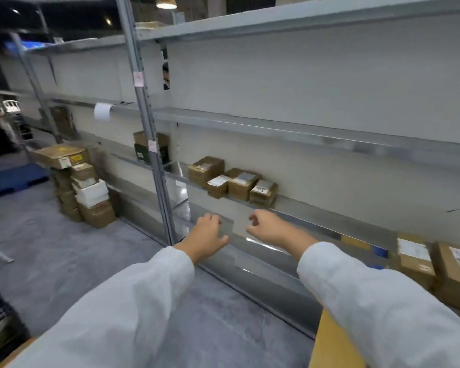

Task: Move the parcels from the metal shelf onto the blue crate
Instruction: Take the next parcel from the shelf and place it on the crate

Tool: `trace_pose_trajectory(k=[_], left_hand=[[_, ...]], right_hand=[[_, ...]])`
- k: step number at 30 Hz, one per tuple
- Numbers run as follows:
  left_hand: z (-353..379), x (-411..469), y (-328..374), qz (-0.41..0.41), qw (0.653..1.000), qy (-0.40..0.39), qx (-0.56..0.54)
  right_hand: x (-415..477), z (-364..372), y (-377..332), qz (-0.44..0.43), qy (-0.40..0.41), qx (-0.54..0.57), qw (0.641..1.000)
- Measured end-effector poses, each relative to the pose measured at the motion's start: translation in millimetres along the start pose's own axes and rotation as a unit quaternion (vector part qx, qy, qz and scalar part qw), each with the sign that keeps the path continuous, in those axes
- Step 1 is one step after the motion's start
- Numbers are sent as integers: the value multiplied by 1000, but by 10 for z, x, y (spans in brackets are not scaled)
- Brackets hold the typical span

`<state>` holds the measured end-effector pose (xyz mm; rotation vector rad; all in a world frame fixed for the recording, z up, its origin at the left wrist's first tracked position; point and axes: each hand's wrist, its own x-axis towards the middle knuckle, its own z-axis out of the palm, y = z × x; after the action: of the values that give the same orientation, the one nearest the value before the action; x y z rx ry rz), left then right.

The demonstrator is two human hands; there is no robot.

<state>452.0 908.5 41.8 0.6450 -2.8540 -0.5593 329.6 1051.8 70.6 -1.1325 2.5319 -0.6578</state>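
Both hands reach out holding nothing: the left hand (207, 235) with fingers (212, 218) loose and spread, the right hand (267, 229) loosely curled. Four brown parcels (234, 181) sit together on the metal shelf (316, 221) just above them. The blue crate (14, 179) lies far left.

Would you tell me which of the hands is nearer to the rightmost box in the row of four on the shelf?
Right. The right hand is just below the rightmost box; the left hand is further off, below and to its left.
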Motion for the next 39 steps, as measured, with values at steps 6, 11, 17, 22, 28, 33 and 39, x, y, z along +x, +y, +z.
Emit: trace_pose_trajectory(k=[6,11,17,22,28,33,39], left_hand=[[-279,-288,-820,-49,998,25,6],[-450,-239,-1335,-70,994,57,60],[-502,276,-1877,-95,989,54,97],[-496,938,-2167,-69,989,28,129],[-619,1967,-2429,-56,988,36,139],[-500,2530,-2603,-13,983,19,180],[-447,3204,-2924,13,985,41,169]], right_hand=[[472,504,-765,-47,-24,-21,998],[845,892,-1130,-72,-41,-39,996],[1552,1116,-1242,-87,-42,-56,994],[2332,1049,-1271,-80,-33,-26,996],[3257,880,-1183,-59,-33,26,997],[3688,923,-1121,-55,-33,23,998],[4333,959,-959,-23,-20,-4,1000]])
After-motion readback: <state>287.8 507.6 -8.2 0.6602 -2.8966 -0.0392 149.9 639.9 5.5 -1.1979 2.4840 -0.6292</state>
